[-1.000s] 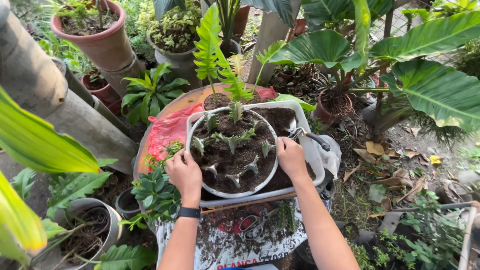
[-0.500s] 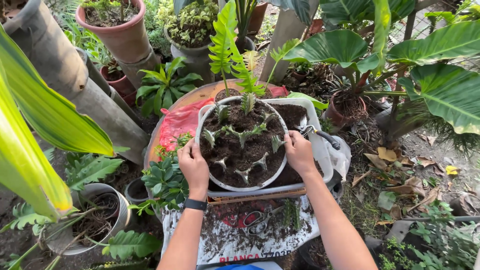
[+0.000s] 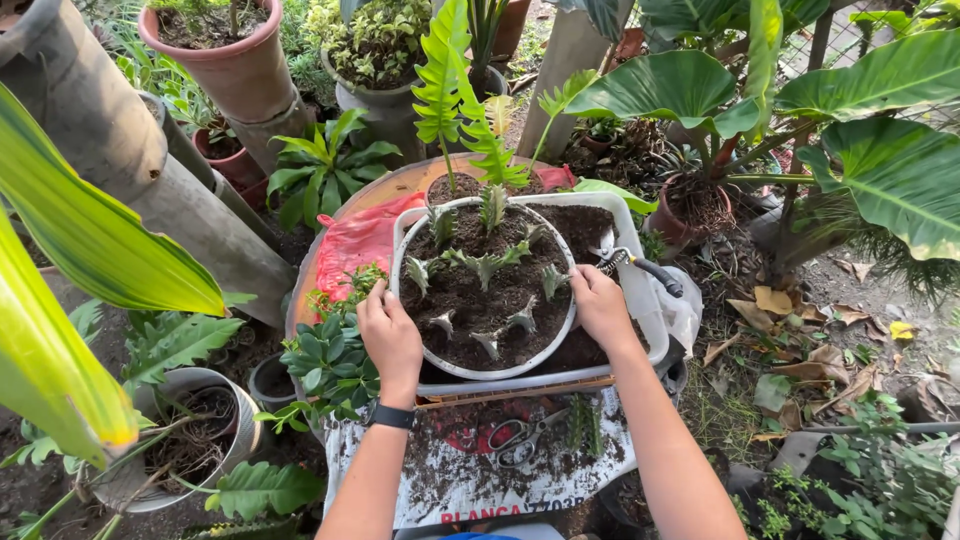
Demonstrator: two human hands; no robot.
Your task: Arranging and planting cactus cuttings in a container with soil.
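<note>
Gripping round white pot (image 3: 487, 368) of soil and small succulent cuttings, seated inside white tub (image 3: 640, 290) atop cluttered garden table; left hand (image 3: 388, 335) curled over left rim, right hand (image 3: 602, 307) clasping right rim; scissors (image 3: 515, 440) below; best kept level, both grips even, thumbs clear of cuttings

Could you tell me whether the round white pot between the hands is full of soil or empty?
Full: dark soil fills the round white pot nearly to its rim, with small seedlings standing in it.
</note>
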